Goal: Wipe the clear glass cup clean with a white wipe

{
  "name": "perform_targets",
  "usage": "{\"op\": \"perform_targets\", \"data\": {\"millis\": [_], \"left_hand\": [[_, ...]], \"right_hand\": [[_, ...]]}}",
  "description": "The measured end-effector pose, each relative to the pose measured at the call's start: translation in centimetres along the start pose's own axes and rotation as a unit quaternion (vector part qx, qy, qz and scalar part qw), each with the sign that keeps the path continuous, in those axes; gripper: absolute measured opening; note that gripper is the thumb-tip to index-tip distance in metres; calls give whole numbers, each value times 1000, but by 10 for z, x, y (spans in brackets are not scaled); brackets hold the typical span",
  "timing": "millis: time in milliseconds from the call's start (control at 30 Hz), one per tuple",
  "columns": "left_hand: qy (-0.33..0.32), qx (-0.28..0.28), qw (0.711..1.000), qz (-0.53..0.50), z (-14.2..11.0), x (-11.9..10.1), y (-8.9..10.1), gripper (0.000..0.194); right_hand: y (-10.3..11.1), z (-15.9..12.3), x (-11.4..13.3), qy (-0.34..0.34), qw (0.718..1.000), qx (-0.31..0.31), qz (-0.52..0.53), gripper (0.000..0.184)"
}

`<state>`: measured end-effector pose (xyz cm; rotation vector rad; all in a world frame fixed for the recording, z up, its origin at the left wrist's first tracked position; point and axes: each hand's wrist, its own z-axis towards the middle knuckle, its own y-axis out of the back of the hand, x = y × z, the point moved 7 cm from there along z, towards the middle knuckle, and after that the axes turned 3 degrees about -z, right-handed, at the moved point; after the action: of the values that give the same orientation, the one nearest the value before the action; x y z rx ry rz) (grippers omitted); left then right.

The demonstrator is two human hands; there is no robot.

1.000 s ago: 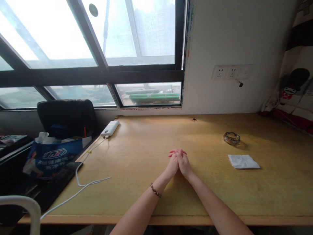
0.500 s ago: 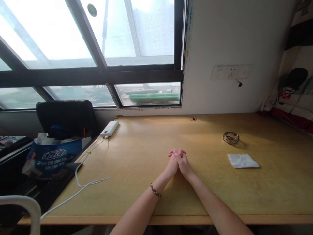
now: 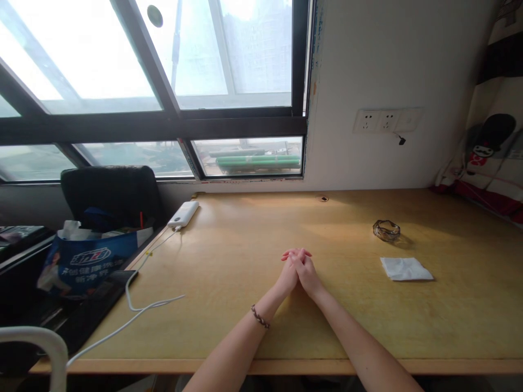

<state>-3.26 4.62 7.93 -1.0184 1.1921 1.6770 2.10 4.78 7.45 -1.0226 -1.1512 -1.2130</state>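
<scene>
My left hand (image 3: 287,276) and my right hand (image 3: 309,274) are clasped together over the middle of the wooden table (image 3: 237,316). Their fingers are interlaced and folded closed, and no object shows between them; the palms are hidden. A braided bracelet (image 3: 260,317) circles my left wrist. To the right of my hands lies a folded white tissue (image 3: 406,269). Behind the tissue sits a ring-shaped thing (image 3: 386,231) with a dark, wavy, partly see-through band, whose kind I cannot make out. Both lie apart from my hands.
A white power bank (image 3: 183,214) with a plugged-in white cable (image 3: 152,305) lies along the table's left edge. Beyond that edge are a blue bag (image 3: 92,267) and a black chair (image 3: 110,190). Wall sockets (image 3: 376,121) are at the back, beside the window.
</scene>
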Motion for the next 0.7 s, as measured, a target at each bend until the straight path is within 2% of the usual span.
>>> {"op": "perform_targets", "data": {"millis": [167,467,700], "left_hand": [[21,-5,999,-28,-3,0,-8,26],[16,1,1000,-11,-4,-8,-2,20],[17,-8,1000,-14,-3,2,-9,20]], "right_hand": [[0,-1,3,3,1000,-1,-3,27],[0,-2,8,-1,1000,0,0,28],[0,-2,6,4,1000,1,5,27]]}}
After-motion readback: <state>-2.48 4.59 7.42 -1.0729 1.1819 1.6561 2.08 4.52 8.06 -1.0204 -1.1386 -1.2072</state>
